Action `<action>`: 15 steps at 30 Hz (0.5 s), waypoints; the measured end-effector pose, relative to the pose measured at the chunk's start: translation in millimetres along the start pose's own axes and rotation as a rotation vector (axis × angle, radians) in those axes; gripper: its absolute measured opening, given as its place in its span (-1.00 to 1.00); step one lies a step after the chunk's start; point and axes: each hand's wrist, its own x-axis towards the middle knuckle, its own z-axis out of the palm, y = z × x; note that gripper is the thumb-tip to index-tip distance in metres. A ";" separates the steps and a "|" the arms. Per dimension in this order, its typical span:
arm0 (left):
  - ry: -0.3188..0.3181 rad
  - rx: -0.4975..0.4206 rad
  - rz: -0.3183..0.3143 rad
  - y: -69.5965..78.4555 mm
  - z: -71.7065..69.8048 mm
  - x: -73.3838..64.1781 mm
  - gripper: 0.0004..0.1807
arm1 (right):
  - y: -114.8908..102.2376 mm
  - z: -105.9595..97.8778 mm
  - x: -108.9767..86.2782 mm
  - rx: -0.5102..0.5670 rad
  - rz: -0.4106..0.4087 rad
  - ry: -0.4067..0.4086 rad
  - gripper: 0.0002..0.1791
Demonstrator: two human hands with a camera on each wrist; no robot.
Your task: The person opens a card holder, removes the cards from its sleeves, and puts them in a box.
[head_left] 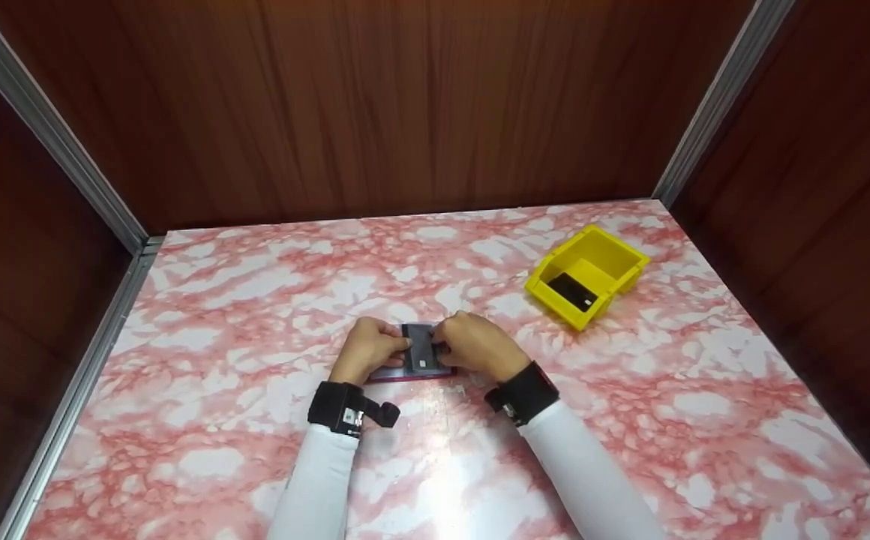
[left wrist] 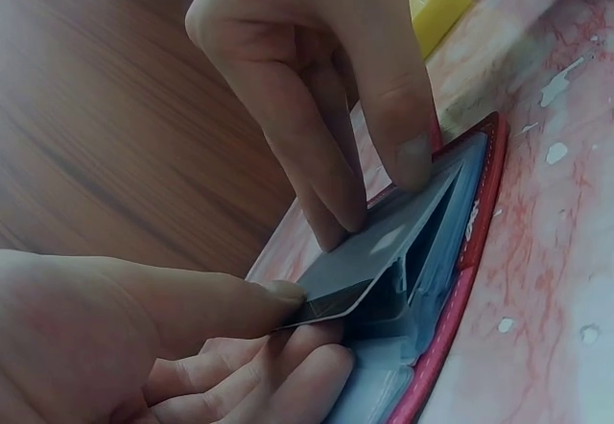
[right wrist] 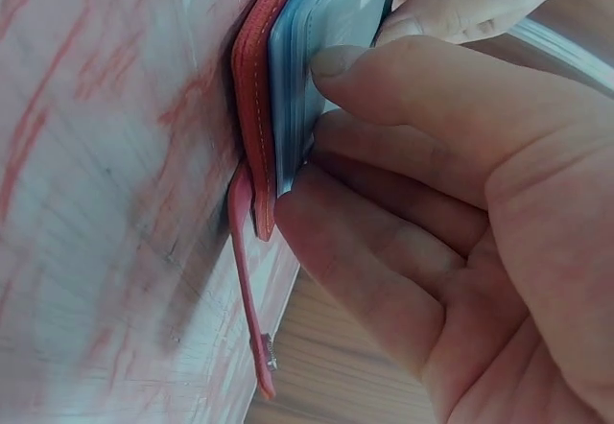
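A red card holder (left wrist: 477, 223) lies spread on the table, its clear plastic sleeves (right wrist: 288, 88) fanned up. A grey card with a black strip (left wrist: 350, 261) slants over the sleeves, mostly within a clear one as far as I can see. My left hand (head_left: 367, 346) pinches the card's black end, thumb on top and fingers below. From the other side my right hand (head_left: 480, 345) pinches the sleeve's edge, with its thumb on the upper face; the fingertips beneath are partly hidden. A red strap with a metal snap (right wrist: 247, 290) sticks out from the holder.
To the right and farther back stands a yellow bin (head_left: 615, 251) with a black card (head_left: 571, 291) inside. The tabletop (head_left: 255, 315) has a red and white marbled pattern. Brown wood-grain panels (head_left: 405, 112) rise at the back and both sides.
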 end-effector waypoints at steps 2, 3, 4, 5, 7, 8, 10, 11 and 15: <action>0.003 0.007 -0.004 0.3 0.6 -0.1 -0.82 | 0.0 0.1 -0.2 0.006 0.000 -0.004 -0.88; 0.003 0.010 -0.007 0.4 0.9 -0.1 -0.81 | 0.1 0.2 -0.3 0.007 -0.001 -0.004 -0.88; 0.004 0.013 -0.010 0.8 1.0 -0.3 -0.81 | 0.2 0.3 -0.2 0.008 -0.003 -0.006 -0.87; 0.004 0.016 -0.013 1.0 1.3 -0.2 -0.80 | 0.2 0.4 -0.1 0.008 -0.006 -0.003 -0.89; 0.004 0.016 -0.019 1.3 1.8 -0.4 -0.79 | 0.5 0.7 -0.1 0.008 -0.011 -0.001 -0.91; 0.004 0.015 -0.022 1.6 1.9 -0.5 -0.79 | 0.8 0.8 0.0 0.007 -0.016 0.003 -0.93; 0.005 0.015 -0.026 1.9 1.9 -0.7 -0.78 | 1.1 0.9 0.0 0.010 -0.023 0.007 -0.94; 0.004 0.015 -0.027 2.0 1.8 -0.8 -0.78 | 1.2 0.8 -0.2 0.009 -0.026 0.009 -0.95; 0.003 0.022 -0.024 2.4 0.7 -0.5 -0.76 | 1.5 0.3 -0.3 0.002 -0.035 0.012 -0.93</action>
